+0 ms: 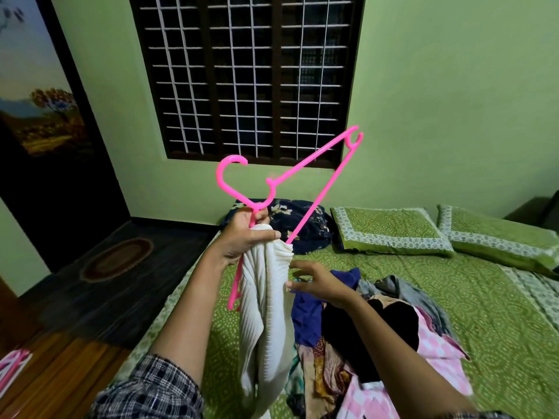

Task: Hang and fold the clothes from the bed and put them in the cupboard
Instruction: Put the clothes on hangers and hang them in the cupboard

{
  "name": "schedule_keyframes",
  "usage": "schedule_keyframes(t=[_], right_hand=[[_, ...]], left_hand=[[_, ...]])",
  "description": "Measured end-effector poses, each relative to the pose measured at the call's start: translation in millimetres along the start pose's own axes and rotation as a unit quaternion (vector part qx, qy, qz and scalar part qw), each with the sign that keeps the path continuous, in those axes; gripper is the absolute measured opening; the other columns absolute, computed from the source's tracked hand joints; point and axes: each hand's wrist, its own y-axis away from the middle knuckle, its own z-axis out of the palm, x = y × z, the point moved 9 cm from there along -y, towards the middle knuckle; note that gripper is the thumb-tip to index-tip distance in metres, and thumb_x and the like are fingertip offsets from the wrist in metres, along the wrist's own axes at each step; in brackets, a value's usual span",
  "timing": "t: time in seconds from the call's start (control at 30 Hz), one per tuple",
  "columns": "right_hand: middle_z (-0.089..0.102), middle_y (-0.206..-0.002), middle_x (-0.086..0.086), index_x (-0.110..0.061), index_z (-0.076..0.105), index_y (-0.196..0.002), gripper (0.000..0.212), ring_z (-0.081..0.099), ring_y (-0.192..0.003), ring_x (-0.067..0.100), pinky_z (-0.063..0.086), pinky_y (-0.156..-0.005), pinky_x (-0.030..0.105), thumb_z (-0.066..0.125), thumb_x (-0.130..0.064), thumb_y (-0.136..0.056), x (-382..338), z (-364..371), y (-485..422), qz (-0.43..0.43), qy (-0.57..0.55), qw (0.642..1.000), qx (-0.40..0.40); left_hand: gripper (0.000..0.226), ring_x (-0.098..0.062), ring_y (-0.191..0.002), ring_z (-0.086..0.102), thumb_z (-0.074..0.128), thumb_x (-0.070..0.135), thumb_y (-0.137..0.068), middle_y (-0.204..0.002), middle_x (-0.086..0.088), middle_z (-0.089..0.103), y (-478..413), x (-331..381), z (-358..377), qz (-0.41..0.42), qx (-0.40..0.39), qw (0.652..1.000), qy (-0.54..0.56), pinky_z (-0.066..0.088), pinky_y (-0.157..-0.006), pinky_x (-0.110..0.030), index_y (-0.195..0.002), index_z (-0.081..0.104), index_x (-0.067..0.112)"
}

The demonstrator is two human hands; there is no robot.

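The left hand [248, 234] is closed around the neck of a bright pink plastic hanger [305, 189] together with a bunched fold of a cream ribbed knit garment [266, 300], which hangs straight down from that fist towards six o'clock, over the near edge of the green patterned bedsheet [472, 300]. The hanger sits skewed: its hook curls up at eleven o'clock of the fist, one arm juts high towards one o'clock, and the other end pokes out below the wrist at seven o'clock, outside the cloth. The right hand [320, 287] is empty, fingers spread and loose, just beside the garment at about three o'clock of it, apparently reaching in to tug the fabric over the hanger. The likely trouble is that the knit is only gathered, not seated on either shoulder; a pull from the right could drag it off the neck, or snag the ribbing on the small notch near the raised tip. Loosening the fist to re-seat it would let the heavy garment slide onto the heap of mixed coloured clothes [387, 331] lying at four o'clock.
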Motion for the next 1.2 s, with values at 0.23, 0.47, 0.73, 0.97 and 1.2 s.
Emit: schedule_keyframes(t=[0.23, 0.47, 0.73, 0.97, 1.2], right_hand=[[0.055, -0.059, -0.015, -0.018, 0.059, -0.069, 0.024, 0.045, -0.056, -0.006, 0.036, -0.058, 0.019, 0.061, -0.006, -0.09, -8, -11, 4, -0.016, -0.083, 0.994, 0.063], [0.052, -0.076, -0.001, -0.012, 0.057, -0.085, 0.012, 0.045, -0.068, -0.001, 0.036, -0.064, 0.016, 0.052, -0.007, -0.094, -50, -32, 4, -0.079, -0.047, 0.992, 0.081], [0.058, -0.08, -0.017, 0.002, 0.066, -0.097, 0.011, 0.052, -0.072, -0.018, 0.039, -0.069, 0.011, 0.058, -0.003, -0.091, -53, -13, 1, -0.109, 0.067, 0.991, 0.031], [0.066, -0.078, 0.008, 0.0, 0.068, -0.083, 0.007, 0.054, -0.071, 0.001, 0.043, -0.067, 0.021, 0.065, -0.005, -0.086, -53, -44, 10, -0.105, 0.004, 0.988, 0.111], [0.061, -0.068, -0.005, -0.009, 0.069, -0.085, 0.006, 0.052, -0.062, 0.006, 0.04, -0.057, 0.024, 0.073, -0.01, -0.08, -30, -47, 26, -0.063, -0.039, 0.994, 0.077]], left_hand=[[0.048, -0.01, -0.054, 0.042, 0.07, -0.009, -0.072, -0.056, 0.008, 0.041, 2, -8, -9, -0.016, 0.027, 0.999, -0.031, 0.042, -0.056, -0.021, -0.065, 0.03, 0.017], [0.038, -0.002, -0.048, 0.04, 0.066, 0.027, -0.086, -0.049, 0.011, 0.043, 0, -28, -12, -0.053, 0.015, 0.974, -0.22, 0.035, -0.054, -0.02, -0.055, 0.045, 0.017], [0.026, -0.007, -0.085, 0.061, 0.065, -0.003, -0.08, -0.089, 0.0, 0.066, 12, -61, 18, -0.096, -0.082, 0.987, -0.1, 0.05, -0.085, -0.02, -0.105, 0.058, -0.008], [0.035, -0.001, -0.056, 0.051, 0.069, -0.008, -0.076, -0.054, 0.012, 0.054, 17, -68, 34, -0.108, -0.099, 0.977, -0.157, 0.046, -0.057, -0.017, -0.064, 0.048, 0.017], [0.032, -0.009, -0.066, 0.056, 0.072, -0.006, -0.072, -0.068, -0.002, 0.059, 10, -50, 9, -0.05, 0.014, 0.992, -0.113, 0.047, -0.069, -0.023, -0.068, 0.046, 0.012]])
